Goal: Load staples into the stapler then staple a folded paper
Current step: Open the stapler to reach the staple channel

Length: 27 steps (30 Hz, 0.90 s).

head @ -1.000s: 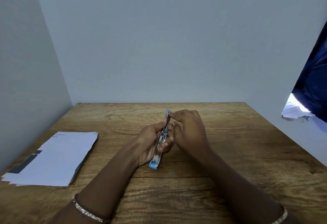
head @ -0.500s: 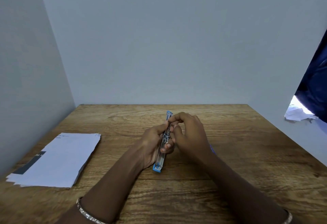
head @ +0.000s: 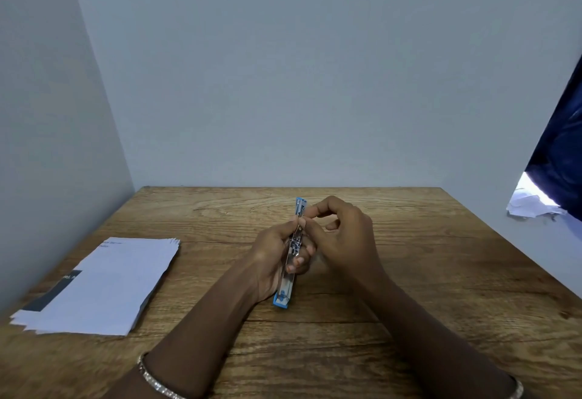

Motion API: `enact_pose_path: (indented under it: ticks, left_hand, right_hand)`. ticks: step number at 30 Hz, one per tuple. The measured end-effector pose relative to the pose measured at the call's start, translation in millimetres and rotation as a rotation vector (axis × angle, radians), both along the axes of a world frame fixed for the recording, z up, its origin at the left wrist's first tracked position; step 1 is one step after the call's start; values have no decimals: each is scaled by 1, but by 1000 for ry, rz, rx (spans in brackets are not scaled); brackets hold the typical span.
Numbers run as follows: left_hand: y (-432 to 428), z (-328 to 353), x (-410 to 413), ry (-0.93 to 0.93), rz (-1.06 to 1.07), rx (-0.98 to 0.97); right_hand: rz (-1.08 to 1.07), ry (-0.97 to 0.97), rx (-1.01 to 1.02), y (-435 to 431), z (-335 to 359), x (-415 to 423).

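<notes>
A slim blue and silver stapler (head: 289,285) is opened out flat, its length running away from me over the middle of the wooden table (head: 441,272). My left hand (head: 274,257) is wrapped around its middle. My right hand (head: 343,234) is beside it on the right, thumb and forefinger pinched at the metal rail near the far end. Any staples between those fingertips are too small to make out. A stack of white paper sheets (head: 107,285) lies flat at the left of the table, away from both hands.
Grey walls close in the table at the back and on the left. At the far right a dark blue cloth (head: 563,153) hangs above crumpled white paper (head: 529,201). I wear a bracelet on each wrist.
My right forefinger, earlier stretched along the stapler's far tip, has curled back into a pinch lower on the rail. The left hand and stapler have hardly moved.
</notes>
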<state>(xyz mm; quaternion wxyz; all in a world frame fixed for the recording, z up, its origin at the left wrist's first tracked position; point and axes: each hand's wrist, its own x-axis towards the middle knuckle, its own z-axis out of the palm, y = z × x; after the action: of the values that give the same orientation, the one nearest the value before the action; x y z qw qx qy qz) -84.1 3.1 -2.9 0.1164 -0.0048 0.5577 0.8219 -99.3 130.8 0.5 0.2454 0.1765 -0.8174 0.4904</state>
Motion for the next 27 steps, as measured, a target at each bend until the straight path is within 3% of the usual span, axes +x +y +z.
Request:
enact_pose_path:
  ticks: [7,11,13,18,27]
  left_hand:
    - [-6,-3,-7,-74,59,162]
    - [-8,-5,-9,-64,37,194]
    - [-7,-6,-9,-15,12,168]
    - [-6,-6,-7,34,-65,34]
    - [-1,-5,-3,166,-80,-60]
  right_hand:
    - [243,-59,-93,-5,-3,1]
    - [275,-60,-151,-1,2,-2]
    - [324,-143,-273,2,2,-4]
    - [205,-186,-376,12,0,-12]
    - [278,-437,-397,17,3,-15]
